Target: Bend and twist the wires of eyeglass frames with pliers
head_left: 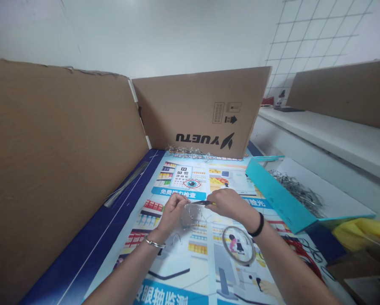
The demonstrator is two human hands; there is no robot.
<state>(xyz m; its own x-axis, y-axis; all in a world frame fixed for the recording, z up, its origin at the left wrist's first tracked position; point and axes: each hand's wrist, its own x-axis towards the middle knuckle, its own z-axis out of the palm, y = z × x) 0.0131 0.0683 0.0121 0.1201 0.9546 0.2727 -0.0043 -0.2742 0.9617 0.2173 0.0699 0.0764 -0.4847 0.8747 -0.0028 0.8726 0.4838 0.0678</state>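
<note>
My left hand point(174, 208), with a metal bangle at its wrist, is closed in a pinch on what looks like a thin piece of wire, mostly hidden by the fingers. My right hand point(228, 204) is wrapped round a pair of pliers point(201, 203) with dark, slender jaws. Their tips point left and meet the left fingertips. Just below lies a small group of fine wire pieces point(192, 217) on the printed sheet. A bent wire point(176, 239) rests nearer to me. Beside my right forearm is a round coil of wire point(224, 242).
At the right a turquoise box point(279, 201) holds many tangled wire pieces point(300, 192). Cardboard panels point(59, 140) stand left and behind. More wire bits point(188, 150) lie along the back panel, and long thin strips point(126, 184) lie left. Red-handled tools point(304, 254) sit right.
</note>
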